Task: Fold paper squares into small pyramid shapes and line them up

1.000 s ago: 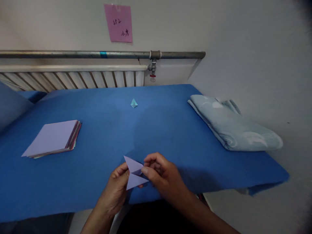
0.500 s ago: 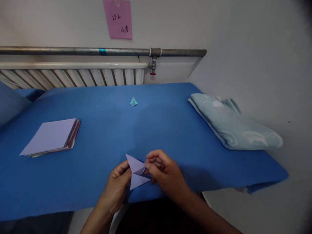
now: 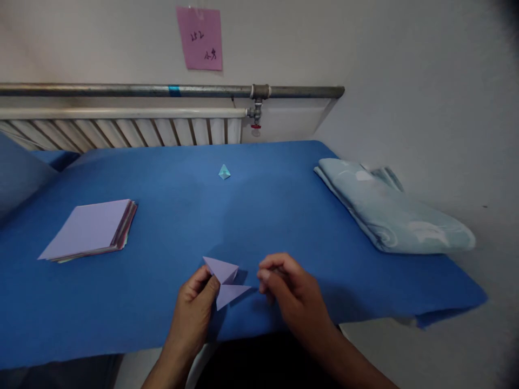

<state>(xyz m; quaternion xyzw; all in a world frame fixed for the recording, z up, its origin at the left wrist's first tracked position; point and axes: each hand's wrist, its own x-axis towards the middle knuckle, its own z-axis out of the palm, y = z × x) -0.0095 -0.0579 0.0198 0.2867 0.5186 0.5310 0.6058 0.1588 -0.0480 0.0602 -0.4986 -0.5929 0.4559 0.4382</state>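
A folded lilac origami paper (image 3: 227, 273) with pointed flaps spreading to the right is pinched at its left side. My left hand (image 3: 197, 300) grips it there, thumb on top and fingers behind. Just right of the flap tips, my right hand (image 3: 294, 289) is apart from the paper. Its fingers are curled in toward the thumb, and nothing shows between them. Both hands are above the near part of a blue-covered surface (image 3: 182, 216).
A stack of coloured paper (image 3: 91, 227), lilac sheet uppermost, lies at left. Farther back is a small light-blue folded paper piece (image 3: 224, 172). A folded pale-green blanket (image 3: 393, 210) rests at right. Behind stand a radiator (image 3: 162, 129) and a metal pipe (image 3: 211, 91); a pink note (image 3: 200, 38) hangs above.
My right hand has let go of the lilac origami paper and drawn away to the right. The upper flap has shifted, while my left hand keeps its grip. The view has tilted slightly.
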